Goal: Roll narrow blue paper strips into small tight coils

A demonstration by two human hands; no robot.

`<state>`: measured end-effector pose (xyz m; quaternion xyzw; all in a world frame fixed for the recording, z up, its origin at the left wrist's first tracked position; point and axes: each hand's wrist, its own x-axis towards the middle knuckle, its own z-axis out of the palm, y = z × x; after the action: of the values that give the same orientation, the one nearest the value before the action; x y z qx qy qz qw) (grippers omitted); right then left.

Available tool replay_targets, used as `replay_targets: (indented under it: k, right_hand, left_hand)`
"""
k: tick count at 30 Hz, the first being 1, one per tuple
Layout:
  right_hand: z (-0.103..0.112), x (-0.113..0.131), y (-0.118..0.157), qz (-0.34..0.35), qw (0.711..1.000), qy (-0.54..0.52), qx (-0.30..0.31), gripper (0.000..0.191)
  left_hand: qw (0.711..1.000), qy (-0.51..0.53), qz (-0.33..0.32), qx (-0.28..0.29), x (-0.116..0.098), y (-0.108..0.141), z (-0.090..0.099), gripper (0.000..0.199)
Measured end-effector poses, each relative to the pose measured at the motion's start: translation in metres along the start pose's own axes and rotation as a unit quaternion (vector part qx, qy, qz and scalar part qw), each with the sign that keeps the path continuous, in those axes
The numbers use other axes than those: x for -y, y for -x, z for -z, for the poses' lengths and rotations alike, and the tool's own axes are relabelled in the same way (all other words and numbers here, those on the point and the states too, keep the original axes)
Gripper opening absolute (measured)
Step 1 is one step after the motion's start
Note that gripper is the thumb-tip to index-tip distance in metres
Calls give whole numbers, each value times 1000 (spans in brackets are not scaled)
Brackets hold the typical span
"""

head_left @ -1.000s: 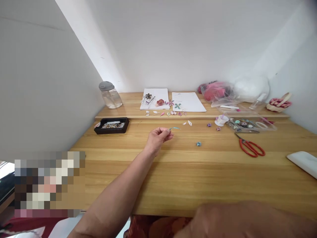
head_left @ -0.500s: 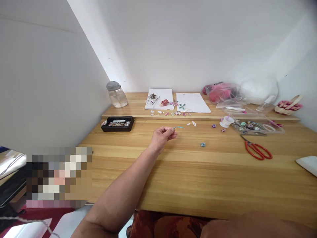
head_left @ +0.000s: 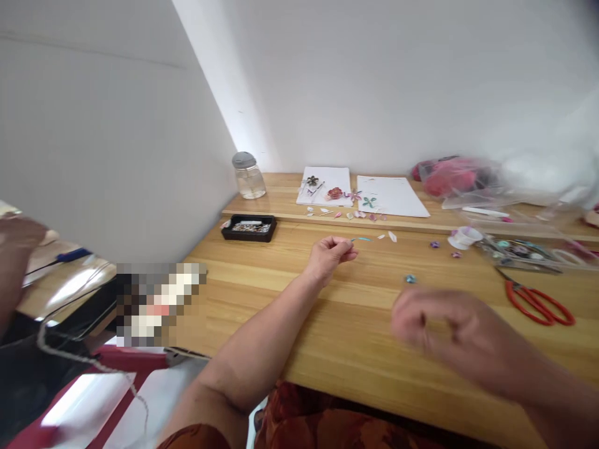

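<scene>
Over the middle of the desk, my left hand (head_left: pixel 329 257) is closed in a pinch on a thin blue strip (head_left: pixel 362 239). The strip's free end points right, towards two small white petal-shaped pieces (head_left: pixel 392 237) on the wood. My right hand (head_left: pixel 442 321) hangs above the desk's right half, smeared by motion, its fingers curled; whether it holds anything cannot be made out. Just beyond it lies a small blue-green ornament (head_left: pixel 410 279). Two little purple ornaments (head_left: pixel 435 244) rest farther back, beside a white spool (head_left: pixel 465 237).
Red-handled scissors (head_left: pixel 538 304) lie at the right, near a clear tray (head_left: pixel 519 249) of small parts. A black tray (head_left: pixel 249 236) of beads and a lidded water bottle (head_left: pixel 250 181) stand at the left. The raised back ledge bears white paper (head_left: pixel 397 202), flower ornaments and petals.
My right hand has come up from the bottom edge to above the desk. The view has turned left, so a person's arm shows at the far left. My left hand still pinches the strip.
</scene>
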<state>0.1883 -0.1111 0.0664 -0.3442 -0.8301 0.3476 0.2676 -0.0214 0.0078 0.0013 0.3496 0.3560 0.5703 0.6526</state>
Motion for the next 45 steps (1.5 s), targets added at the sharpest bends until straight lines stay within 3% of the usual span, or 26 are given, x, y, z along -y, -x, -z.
replay_targets:
  k: [1, 3, 5, 6, 8, 10, 18, 23, 33, 45]
  right_hand:
    - [9, -22, -8, -56, 989, 115, -76, 21]
    - [23, -72, -18, -98, 943, 254, -192, 27]
    - [31, -117, -19, -152, 924, 290, -196, 51]
    - [32, -134, -18, -176, 926, 292, -162, 56]
    - [33, -157, -16, -170, 931, 296, -128, 45]
    - [34, -167, -13, -167, 927, 303, -148, 32]
    - [49, -188, 0, -218, 891, 355, -181, 29]
    - [46, -179, -3, -235, 866, 390, -207, 30]
    - [41, -172, -1, -216, 856, 379, -276, 31]
    - [41, -168, -1, -248, 864, 338, -279, 26]
  left_hand:
    - [1000, 2, 2, -2, -1, 0, -1, 31]
    - [1000, 6, 4, -9, -1, 1, -2, 30]
    - [1000, 16, 7, -9, -2, 0, -4, 29]
    - [1000, 17, 9, -11, -2, 0, -4, 29]
    - [1000, 18, 13, -13, -2, 0, -4, 29]
    - [1000, 21, 14, -14, -3, -1, -4, 30]
    - [996, 81, -5, -30, -13, -1, -1, 27]
    - [995, 100, -19, -19, -12, -1, -1, 27]
    - [994, 88, -45, -35, -19, -2, 3, 33]
    - [994, 65, -66, -56, -19, -7, 10, 28]
